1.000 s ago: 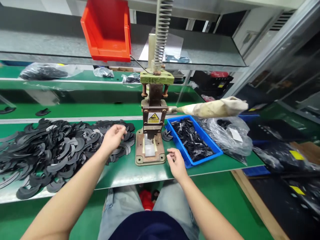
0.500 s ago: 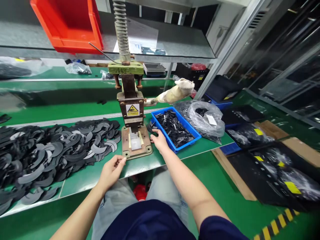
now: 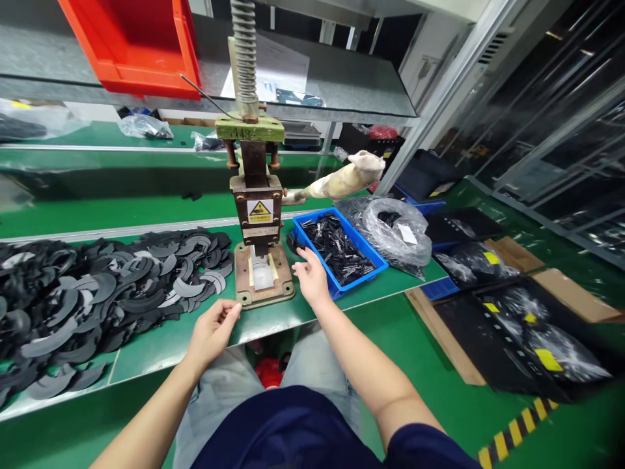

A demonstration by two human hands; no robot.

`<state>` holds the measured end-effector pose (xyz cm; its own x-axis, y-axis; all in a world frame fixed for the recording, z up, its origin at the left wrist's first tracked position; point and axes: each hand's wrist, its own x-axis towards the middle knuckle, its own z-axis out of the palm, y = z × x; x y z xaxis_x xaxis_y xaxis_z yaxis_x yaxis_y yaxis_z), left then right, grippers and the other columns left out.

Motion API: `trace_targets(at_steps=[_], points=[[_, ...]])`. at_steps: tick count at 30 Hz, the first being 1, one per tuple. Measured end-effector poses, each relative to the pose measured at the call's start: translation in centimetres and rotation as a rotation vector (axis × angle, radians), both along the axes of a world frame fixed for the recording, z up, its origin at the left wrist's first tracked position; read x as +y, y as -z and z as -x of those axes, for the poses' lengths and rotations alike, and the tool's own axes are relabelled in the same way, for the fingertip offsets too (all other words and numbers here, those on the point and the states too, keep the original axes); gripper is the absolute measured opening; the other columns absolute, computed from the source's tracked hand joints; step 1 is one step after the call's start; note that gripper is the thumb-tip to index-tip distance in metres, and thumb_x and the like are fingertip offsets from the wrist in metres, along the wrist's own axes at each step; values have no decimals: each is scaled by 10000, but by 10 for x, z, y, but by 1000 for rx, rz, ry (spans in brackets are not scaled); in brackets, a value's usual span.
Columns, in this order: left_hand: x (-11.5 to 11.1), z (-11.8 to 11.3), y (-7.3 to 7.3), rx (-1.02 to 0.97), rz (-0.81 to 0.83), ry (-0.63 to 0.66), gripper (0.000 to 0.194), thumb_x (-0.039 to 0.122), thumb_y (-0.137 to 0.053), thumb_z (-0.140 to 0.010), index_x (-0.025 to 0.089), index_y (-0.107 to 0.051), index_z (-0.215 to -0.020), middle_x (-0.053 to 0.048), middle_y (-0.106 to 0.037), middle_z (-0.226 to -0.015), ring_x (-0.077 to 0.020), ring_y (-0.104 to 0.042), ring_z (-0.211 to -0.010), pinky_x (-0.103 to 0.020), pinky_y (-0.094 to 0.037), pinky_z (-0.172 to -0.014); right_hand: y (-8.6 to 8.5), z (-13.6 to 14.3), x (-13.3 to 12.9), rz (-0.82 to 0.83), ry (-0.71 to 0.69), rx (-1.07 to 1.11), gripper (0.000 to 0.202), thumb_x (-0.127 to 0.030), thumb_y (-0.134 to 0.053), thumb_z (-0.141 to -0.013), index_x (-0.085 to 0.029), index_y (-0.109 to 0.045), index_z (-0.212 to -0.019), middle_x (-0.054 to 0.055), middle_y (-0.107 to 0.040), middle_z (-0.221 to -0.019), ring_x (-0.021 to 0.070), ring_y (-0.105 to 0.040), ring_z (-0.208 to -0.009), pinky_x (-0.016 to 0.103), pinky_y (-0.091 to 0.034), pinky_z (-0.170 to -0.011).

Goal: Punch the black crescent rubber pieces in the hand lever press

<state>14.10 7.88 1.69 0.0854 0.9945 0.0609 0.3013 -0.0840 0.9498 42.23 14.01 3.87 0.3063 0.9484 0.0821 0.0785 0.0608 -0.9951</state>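
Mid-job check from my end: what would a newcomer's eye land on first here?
Probably the bright red bin on the shelf, up and left of the press. Next, the upright press itself, with its coiled spring on top and yellow warning label in front. Then the big heap of dark curved parts spread left of it.

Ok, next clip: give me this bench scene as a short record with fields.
Left hand: the left hand is at the near left corner of the base plate, grip unclear
Right hand: the right hand, fingers spread, is between base plate and blue bin
Machine: press with warning label and wrapped handle
Left side: heap of dark curved pieces
Right side: blue bin of small black parts, clear plastic bag beyond
Shelf: red bin
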Motion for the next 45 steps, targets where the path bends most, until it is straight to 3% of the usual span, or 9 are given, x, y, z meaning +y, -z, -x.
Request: trace_targets(at_steps=[5,9,13,18,21,25,32,39,45], points=[[-1,-16,-29,-217,63,4,394,578,-770,-900,221,-699,-1052,-22,-686,-823,-161,-624,-698,-276,-518,-654,-18,10,-55,-88,-103,110,499,-539,-657,-948,-246,-693,-1352,134,-706,-1388,179,-763,-889,397,-692,-822],[11,-38,-62,-544,442,209,609,739,-687,-895,196,-681,-1170,-58,-714,-823,-158,-624,-603,-259,-492,-501,-22,24,-76,-115,-253,144,465,-556,-626,-977,-231,-710,-1300,75,-791,-955,189,-757,-810,416,-685,-829],[16,-46,-79,-697,745,386,615,745,-678,-898,164,-732,-1089,-107,-740,-862,-140,-618,-567,-241,-466,-452,-26,30,-86,-163,-401,102,336,-548,-664,-961,-241,-787,-1018,97,-781,-1176,180,-760,-827,427,-681,-854],[16,-38,-68,-628,587,292,544,422,-960,-731,202,-727,-1171,-74,-779,-995,-150,-684,-689,-246,-524,-570,-30,21,-80,-212,-459,-11,261,-488,-691,-958,-249,-794,-981,119,-716,-1366,266,-690,-1288,480,-628,-1064],[36,-25,-50,-605,459,95,612,425,-992,-674,179,-710,-1158,-72,-794,-981,-175,-730,-783,-264,-573,-670,-45,6,-60,-305,-310,-57,323,-486,-676,-968,-263,-731,-1195,135,-606,-1502,233,-719,-1184,458,-660,-993],[81,-11,-34,-538,366,-52,612,361,-1008,-633,144,-701,-1116,-56,-794,-893,-152,-726,-739,-259,-587,-699,-112,-12,-27,-624,-200,-101,586,-541,-696,-955,-313,-539,-1472,98,-576,-1535,221,-669,-1312,448,-608,-1136],[130,-31,-40,-354,368,-127,338,255,-932,-740,147,-654,-900,-37,-738,-758,-125,-672,-599,-225,-556,-565,-236,3,-3,-947,-210,-239,672,-727,-638,-923,-337,-527,-1458,-1,-611,-1503,252,-588,-1491,460,-479,-1297],[148,-32,-44,-66,362,-34,404,301,-930,-766,206,-537,-751,28,-596,-547,-84,-496,-384,-176,-341,-382,-249,8,-3,-880,-209,-232,500,-646,-533,-963,-181,-671,-1086,-88,-725,-1097,112,-752,-1162,261,-614,-929],[145,-31,-45,-78,463,6,399,326,-901,-808,202,-525,-752,18,-597,-530,-91,-514,-380,-176,-377,-386,-232,4,-23,-916,-289,-191,361,-461,-731,-960,-200,-593,-752,-78,-570,-709,71,-677,-755,330,-639,-831]])
